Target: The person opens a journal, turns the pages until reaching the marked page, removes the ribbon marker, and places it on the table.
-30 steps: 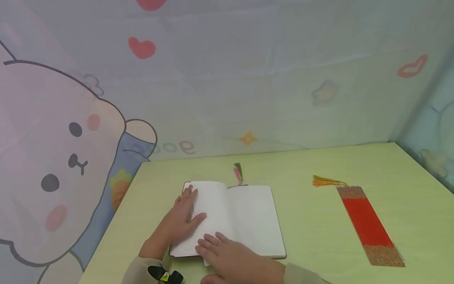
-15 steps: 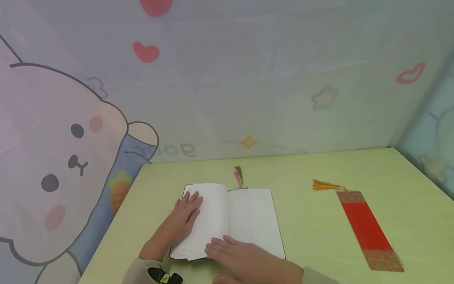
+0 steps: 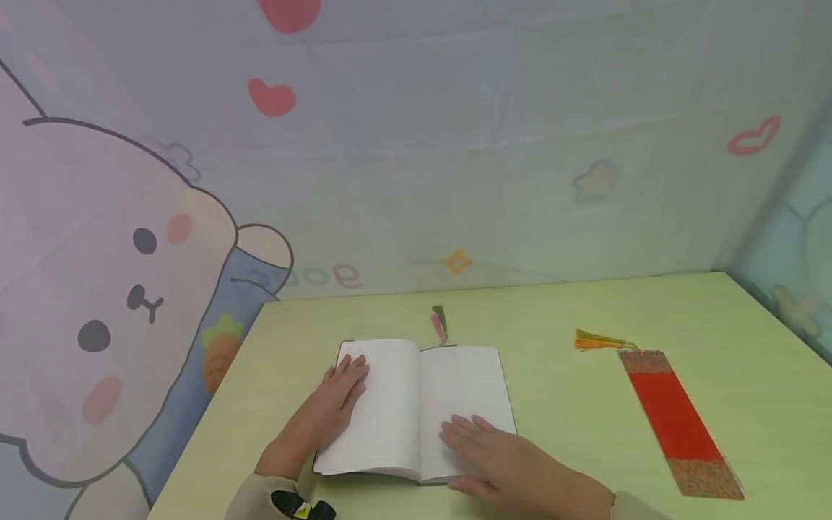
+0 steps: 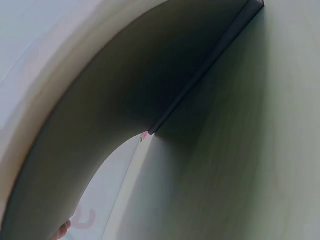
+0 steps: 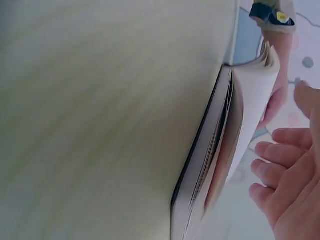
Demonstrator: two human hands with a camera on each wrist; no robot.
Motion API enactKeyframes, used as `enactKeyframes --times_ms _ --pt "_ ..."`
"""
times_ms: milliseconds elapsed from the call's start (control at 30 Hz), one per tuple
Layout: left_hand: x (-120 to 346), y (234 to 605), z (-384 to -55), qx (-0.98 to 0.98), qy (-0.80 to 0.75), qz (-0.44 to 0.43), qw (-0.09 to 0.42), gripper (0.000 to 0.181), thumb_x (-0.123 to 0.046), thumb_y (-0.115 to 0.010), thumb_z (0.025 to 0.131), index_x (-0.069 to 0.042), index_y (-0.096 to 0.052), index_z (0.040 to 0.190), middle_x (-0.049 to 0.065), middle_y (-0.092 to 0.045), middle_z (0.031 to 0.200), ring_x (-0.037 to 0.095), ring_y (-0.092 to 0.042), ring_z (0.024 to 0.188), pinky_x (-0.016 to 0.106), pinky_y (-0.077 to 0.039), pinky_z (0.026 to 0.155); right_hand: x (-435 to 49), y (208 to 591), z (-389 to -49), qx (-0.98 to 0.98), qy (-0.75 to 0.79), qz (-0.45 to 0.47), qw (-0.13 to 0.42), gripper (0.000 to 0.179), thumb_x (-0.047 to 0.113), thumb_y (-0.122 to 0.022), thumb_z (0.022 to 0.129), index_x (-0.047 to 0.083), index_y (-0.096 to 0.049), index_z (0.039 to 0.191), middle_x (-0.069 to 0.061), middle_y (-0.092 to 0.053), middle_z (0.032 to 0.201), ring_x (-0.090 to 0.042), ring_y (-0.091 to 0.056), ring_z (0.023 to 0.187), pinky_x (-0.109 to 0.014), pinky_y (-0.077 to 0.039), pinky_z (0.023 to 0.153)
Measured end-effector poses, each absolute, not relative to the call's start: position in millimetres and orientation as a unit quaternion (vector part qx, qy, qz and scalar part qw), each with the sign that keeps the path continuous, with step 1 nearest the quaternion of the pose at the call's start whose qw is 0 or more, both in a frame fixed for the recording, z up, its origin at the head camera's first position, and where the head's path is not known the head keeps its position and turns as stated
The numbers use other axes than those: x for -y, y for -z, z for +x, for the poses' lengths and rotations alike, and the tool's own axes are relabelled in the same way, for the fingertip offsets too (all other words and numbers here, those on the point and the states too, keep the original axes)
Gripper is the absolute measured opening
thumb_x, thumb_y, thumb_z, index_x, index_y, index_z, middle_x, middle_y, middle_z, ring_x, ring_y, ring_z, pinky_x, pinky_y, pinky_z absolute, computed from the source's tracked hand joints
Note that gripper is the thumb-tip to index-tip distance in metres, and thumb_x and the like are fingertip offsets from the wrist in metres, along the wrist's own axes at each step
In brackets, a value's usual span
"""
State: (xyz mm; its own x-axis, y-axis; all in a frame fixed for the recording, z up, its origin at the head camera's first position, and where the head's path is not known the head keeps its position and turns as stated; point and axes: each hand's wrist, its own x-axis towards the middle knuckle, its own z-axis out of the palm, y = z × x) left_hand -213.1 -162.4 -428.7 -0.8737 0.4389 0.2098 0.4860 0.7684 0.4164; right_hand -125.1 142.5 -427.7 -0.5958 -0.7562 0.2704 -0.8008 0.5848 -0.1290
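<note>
A notebook [image 3: 388,412] with a dark cover lies open at blank white pages on the table. Across the outer part of its left page rests my left hand [image 3: 339,396], fingers extended. Fingertips [image 4: 62,230] show at the bottom corner of the left wrist view, past the curved underside of the pages. Over the lower right page is my right hand [image 3: 503,458], its fingers stretched out and holding nothing. In the right wrist view the right hand [image 5: 295,175] appears slightly apart from the notebook [image 5: 240,120], whose pages bow up.
A red bookmark [image 3: 679,419] with patterned ends and an orange tassel [image 3: 601,341] lies to the right. A pink and green tassel [image 3: 439,323] pokes out beyond the notebook's top edge. Behind the pale green table [image 3: 546,318] hangs a cartoon-printed cloth [image 3: 403,159].
My right hand has moved right, from the left page across the spine to the right page. A loose page has gone over to the left. The left hand has shifted slightly.
</note>
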Motion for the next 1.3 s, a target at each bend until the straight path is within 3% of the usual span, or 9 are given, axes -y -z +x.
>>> enactKeyframes --times_ms 300,500,667,833,1300 --pt "163 431 -214 0.939 0.247 -0.234 0.047 0.044 -0.026 -0.043 0.1 -0.001 -0.045 0.136 0.012 -0.036 0.145 0.028 -0.02 0.138 0.049 -0.016 0.111 -177 426 -121 0.944 -0.115 0.306 -0.037 0.075 0.057 -0.035 0.094 -0.001 -0.037 0.141 -0.012 -0.034 0.146 -0.025 -0.029 0.135 -0.043 -0.028 0.107" --pt "163 431 -215 0.939 0.251 -0.23 0.049 0.048 -0.032 -0.043 0.1 -0.003 -0.045 0.137 0.009 -0.035 0.146 0.025 -0.019 0.139 0.047 -0.016 0.111 -188 427 -123 0.949 -0.141 0.275 -0.06 0.078 0.057 -0.042 0.092 0.001 -0.031 0.144 -0.012 -0.026 0.15 -0.027 -0.023 0.137 -0.046 -0.027 0.108" --pt "163 431 -215 0.937 0.253 -0.235 0.05 0.048 -0.032 -0.044 0.099 -0.003 -0.045 0.137 0.01 -0.034 0.147 0.025 -0.019 0.139 0.047 -0.016 0.111 -195 430 -132 0.949 -0.151 0.264 -0.084 0.076 0.045 -0.054 0.09 0.005 -0.024 0.147 -0.009 -0.02 0.153 -0.027 -0.018 0.139 -0.047 -0.023 0.109" --pt "163 431 -214 0.937 0.247 -0.24 0.058 0.047 -0.029 -0.046 0.099 -0.001 -0.046 0.136 0.011 -0.035 0.146 0.027 -0.02 0.138 0.048 -0.017 0.111 -201 432 -140 0.939 -0.173 0.276 -0.11 0.076 0.039 -0.057 0.09 0.009 -0.019 0.149 -0.007 -0.017 0.154 -0.027 -0.016 0.139 -0.05 -0.02 0.109" --pt "163 431 -213 0.934 0.25 -0.248 0.067 0.046 -0.027 -0.049 0.097 0.001 -0.047 0.134 0.013 -0.035 0.146 0.029 -0.02 0.138 0.049 -0.017 0.11 -204 434 -144 0.931 -0.198 0.283 -0.114 0.065 0.038 -0.054 0.093 0.007 -0.031 0.145 -0.007 -0.027 0.15 -0.027 -0.025 0.137 -0.051 -0.022 0.108"
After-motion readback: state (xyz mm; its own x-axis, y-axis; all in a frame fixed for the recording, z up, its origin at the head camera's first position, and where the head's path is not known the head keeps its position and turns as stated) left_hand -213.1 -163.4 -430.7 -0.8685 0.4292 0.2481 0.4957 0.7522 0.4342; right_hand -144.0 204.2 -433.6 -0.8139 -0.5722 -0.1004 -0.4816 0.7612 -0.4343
